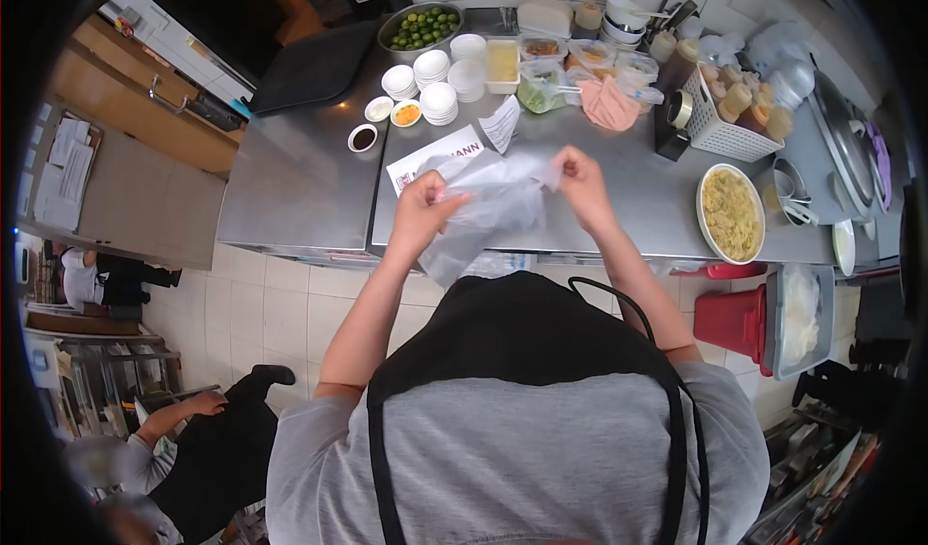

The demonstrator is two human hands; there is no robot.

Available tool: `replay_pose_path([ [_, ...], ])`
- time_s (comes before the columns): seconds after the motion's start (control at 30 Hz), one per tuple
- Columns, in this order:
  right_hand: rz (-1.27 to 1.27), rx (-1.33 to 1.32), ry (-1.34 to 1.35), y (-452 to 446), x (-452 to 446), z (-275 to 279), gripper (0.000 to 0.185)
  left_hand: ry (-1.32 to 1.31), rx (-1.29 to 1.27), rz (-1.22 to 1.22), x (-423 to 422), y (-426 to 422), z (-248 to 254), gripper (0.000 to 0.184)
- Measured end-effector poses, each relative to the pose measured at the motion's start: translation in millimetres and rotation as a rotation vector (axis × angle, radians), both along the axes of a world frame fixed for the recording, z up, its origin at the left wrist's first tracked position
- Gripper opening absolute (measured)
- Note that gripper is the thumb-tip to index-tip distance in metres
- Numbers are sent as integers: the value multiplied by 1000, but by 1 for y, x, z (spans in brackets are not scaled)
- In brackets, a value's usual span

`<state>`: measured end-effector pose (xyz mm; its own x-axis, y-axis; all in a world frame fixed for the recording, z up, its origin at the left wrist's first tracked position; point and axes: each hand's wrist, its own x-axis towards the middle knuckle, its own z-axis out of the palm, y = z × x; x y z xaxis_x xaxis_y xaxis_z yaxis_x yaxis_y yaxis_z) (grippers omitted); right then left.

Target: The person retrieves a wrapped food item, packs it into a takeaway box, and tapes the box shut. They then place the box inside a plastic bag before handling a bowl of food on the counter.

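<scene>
A thin translucent plastic bag [495, 202] is stretched between my two hands above the counter's front edge. My left hand [422, 218] grips one side of it, thumb and fingers closed. On the other side, my right hand [582, 189] pinches the bag's upper corner. Behind the bag lies a white printed card or box top [447, 155], its lettering partly covered. A curled paper slip with print [501, 123] stands beside it.
Stacked white cups [439, 100], a dark sauce cup [362, 138] and a bowl of limes [422, 29] stand behind. At right are a bowl of yellowish shredded food [732, 213] and a white bottle basket [720, 120]. Another person [208, 448] is at lower left.
</scene>
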<state>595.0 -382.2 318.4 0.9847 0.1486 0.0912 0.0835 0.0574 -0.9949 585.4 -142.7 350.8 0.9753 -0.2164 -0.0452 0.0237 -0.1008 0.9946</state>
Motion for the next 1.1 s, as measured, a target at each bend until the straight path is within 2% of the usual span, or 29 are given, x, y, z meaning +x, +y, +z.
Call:
replay_pose_path([
  [0.07, 8, 74, 35, -3, -3, -3, 18, 5, 55, 13, -3, -4, 4, 31],
  [0.1, 92, -159, -311, 3, -8, 6, 21, -86, 111, 12, -7, -16, 3, 29],
  [0.13, 91, -157, -309, 15, -16, 2, 21, -179, 168, 8, -10, -26, 3, 28],
  [0.17, -45, -293, -285, 30, -26, -4, 22, -179, 170, 5, -16, -33, 6, 28],
  [0.2, -180, -430, -258, 37, -30, -14, 22, -292, 259, -44, -25, -39, 9, 26],
  [0.23, -164, -403, -299, 26, -6, -49, 19, -406, 346, -91, -30, -42, 10, 24],
  [0.3, -321, -605, -251, -21, 15, -15, 21, -474, 500, 68, -29, -17, 1, 18],
  [0.33, -556, -642, -348, -54, 23, -9, 24, -410, 547, 209, -22, 9, -1, 18],
  [0.37, -689, -606, -337, -98, 37, -19, 26, -344, 591, 351, -14, 34, -1, 18],
  [0.43, -734, -596, -210, -113, 32, 9, 27, -384, 786, 328, -12, 57, -4, 16],
  [0.47, -730, -595, -208, -108, 27, 25, 27, -382, 789, 331, -10, 58, -3, 16],
  [0.53, -757, -704, -367, -88, 19, 57, 26, -254, 952, 261, 3, 57, 3, 30],
  [0.6, -746, -807, -480, -64, 16, 80, 25, -362, 730, 151, 2, 44, 33, 50],
  [0.67, -655, -938, -695, -34, 16, 93, 24, -690, 635, 118, -4, 6, 71, 57],
  [0.7, -574, -965, -794, -16, 15, 97, 25, -692, 636, 123, -8, -17, 80, 57],
  [0.77, -342, -941, -719, 17, 10, 85, 29, -886, 786, 160, -14, -53, 88, 45],
  [0.8, -341, -939, -726, 18, 4, 91, 29, -889, 787, 166, -4, -49, 78, 45],
  [0.87, -317, -872, -670, 16, -3, 115, 31, -826, 1032, 250, 32, -29, 44, 41],
  [0.93, -339, -862, -664, -4, 2, 128, 31, -778, 1036, 336, 45, -1, 37, 34],
  [1.0, -535, -1024, -853, -8, 1, 134, 28, -722, 1037, 418, 52, 6, 28, 28],
  [1.03, -427, -865, -938, 8, -6, 132, 29, -439, 673, 369, 55, 5, 23, 25],
  [1.07, -187, -755, -983, 35, -27, 137, 26, -165, 308, 309, 58, 3, 23, 22],
  [1.1, 51, -641, -1021, 54, -40, 143, 23, -125, 139, 208, 51, -5, 34, 22],
])
